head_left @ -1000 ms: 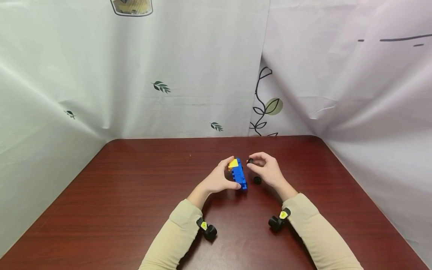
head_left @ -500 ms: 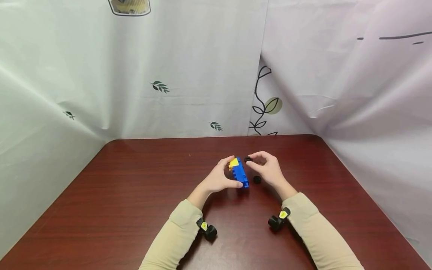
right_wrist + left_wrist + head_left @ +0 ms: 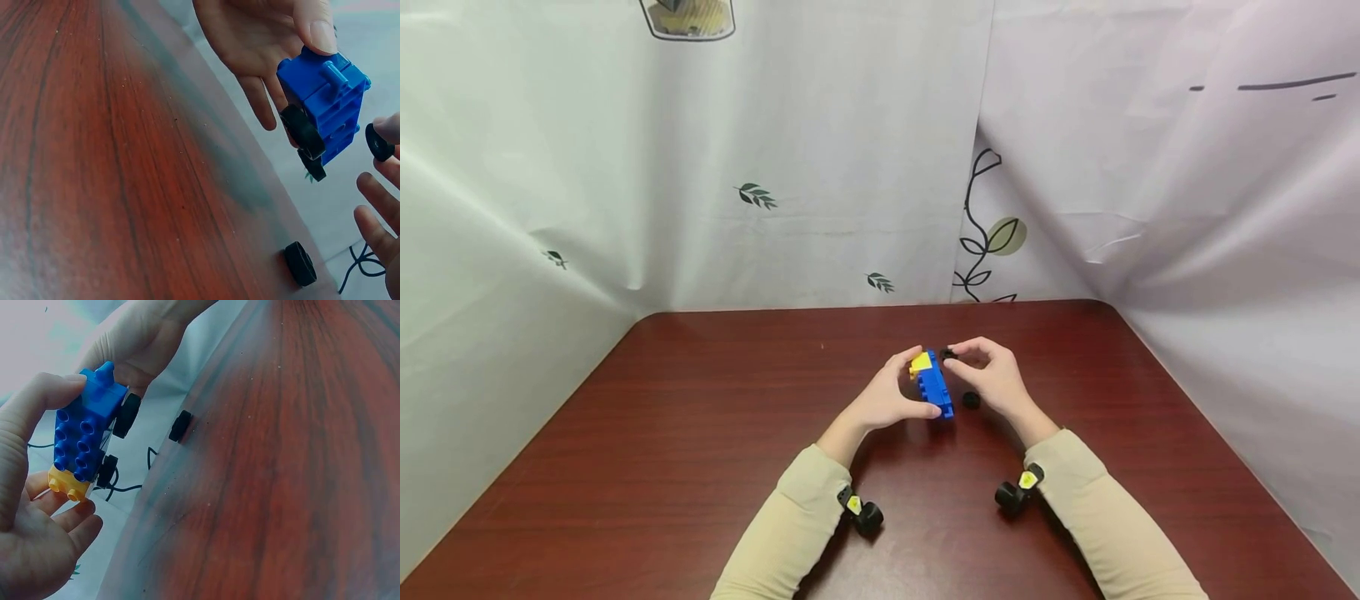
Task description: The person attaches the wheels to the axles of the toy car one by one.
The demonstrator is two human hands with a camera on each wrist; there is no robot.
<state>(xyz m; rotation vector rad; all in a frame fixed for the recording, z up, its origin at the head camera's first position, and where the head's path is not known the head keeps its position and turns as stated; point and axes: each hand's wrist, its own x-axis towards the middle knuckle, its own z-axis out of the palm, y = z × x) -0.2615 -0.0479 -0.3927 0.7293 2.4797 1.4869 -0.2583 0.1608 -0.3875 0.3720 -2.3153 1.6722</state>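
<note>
Your left grip (image 3: 884, 398) suitably holds the block vehicle (image 3: 936, 392), probably light and stiff, by its ends; your right grip (image 3: 997, 383) pinches a wheel (image 3: 379, 149).

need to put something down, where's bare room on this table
Bare: the table from the left sleeve to its left edge, and right of the right sleeve. Crowded: between the left hand and right hand, with the block toy, held wheel and loose wheel.
</note>
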